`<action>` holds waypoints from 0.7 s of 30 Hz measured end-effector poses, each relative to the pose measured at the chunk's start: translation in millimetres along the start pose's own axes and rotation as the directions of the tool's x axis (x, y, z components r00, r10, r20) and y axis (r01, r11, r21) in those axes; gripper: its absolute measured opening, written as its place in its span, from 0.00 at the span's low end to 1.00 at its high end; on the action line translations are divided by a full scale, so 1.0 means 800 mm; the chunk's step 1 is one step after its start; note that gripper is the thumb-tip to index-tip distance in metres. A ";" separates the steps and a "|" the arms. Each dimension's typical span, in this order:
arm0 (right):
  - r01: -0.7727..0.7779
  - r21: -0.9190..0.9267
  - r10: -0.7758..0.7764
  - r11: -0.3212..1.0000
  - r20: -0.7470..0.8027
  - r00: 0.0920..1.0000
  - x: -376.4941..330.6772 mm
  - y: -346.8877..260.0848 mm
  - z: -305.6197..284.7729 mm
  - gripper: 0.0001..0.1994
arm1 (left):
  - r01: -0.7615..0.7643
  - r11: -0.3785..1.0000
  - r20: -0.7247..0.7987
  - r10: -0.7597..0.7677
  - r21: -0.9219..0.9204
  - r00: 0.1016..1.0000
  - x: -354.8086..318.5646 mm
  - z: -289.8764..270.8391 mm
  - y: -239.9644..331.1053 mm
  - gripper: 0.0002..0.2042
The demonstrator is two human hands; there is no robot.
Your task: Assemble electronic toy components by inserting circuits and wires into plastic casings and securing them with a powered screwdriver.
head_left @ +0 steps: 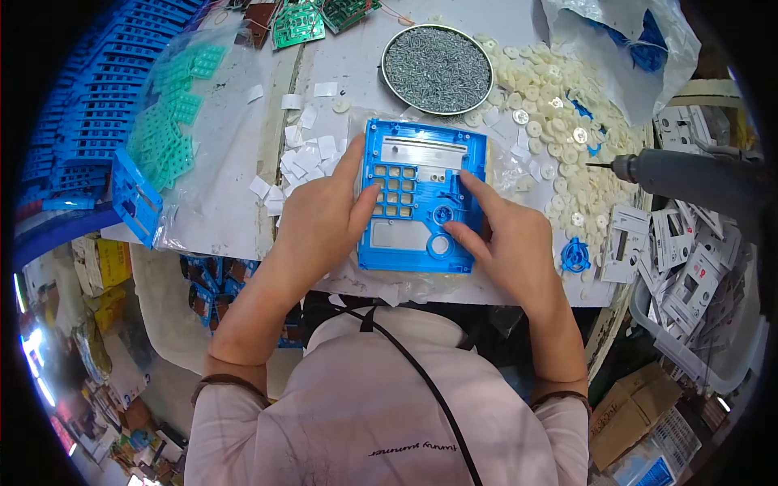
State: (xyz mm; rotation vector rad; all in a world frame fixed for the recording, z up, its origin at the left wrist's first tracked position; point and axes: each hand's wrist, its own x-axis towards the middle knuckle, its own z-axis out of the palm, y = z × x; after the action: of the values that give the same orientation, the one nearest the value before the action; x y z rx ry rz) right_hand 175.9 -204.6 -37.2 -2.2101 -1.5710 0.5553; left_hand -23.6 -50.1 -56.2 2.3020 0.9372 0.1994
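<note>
A blue plastic casing (389, 257) lies flat on the table in front of me, its inner side up. It has a grid of square key openings, a long slot at the top and two round fittings at lower right. My left hand (324, 211) grips its left edge, the thumb beside the key grid. At the right edge my right hand (510, 239) holds on, its index finger near the upper right and its thumb close to the round fittings. The undersides of both grips are hidden.
Beyond the casing stands a round dish of small screws (438, 69). Cream plastic discs (559, 105) are heaped at right, under a grey power screwdriver (689, 174). White paper pieces (308, 158), green keypads (174, 121) and stacked blue parts (97, 105) lie left. A bin of white panels (689, 348) stands right.
</note>
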 end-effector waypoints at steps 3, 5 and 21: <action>0.005 -0.068 -0.003 0.998 0.033 0.999 0.002 0.000 0.000 0.29 | 0.017 0.999 0.010 -0.016 -0.034 1.000 -0.004 -0.011 0.011 0.30; 0.004 -0.078 0.000 0.997 0.054 0.999 0.003 0.001 -0.002 0.28 | -0.239 0.971 -0.240 0.231 -0.006 0.943 -0.006 0.000 0.008 0.28; -0.029 -0.390 -0.172 0.920 -0.472 0.865 0.111 0.114 -0.004 0.05 | -0.543 0.839 0.035 0.544 -0.048 0.838 -0.016 0.018 0.032 0.18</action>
State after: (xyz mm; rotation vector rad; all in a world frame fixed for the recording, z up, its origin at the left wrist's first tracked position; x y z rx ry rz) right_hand 277.6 -148.7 -90.3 -2.2921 -1.5544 -0.3741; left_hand -12.8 -80.0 -50.6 2.4749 0.2236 0.3935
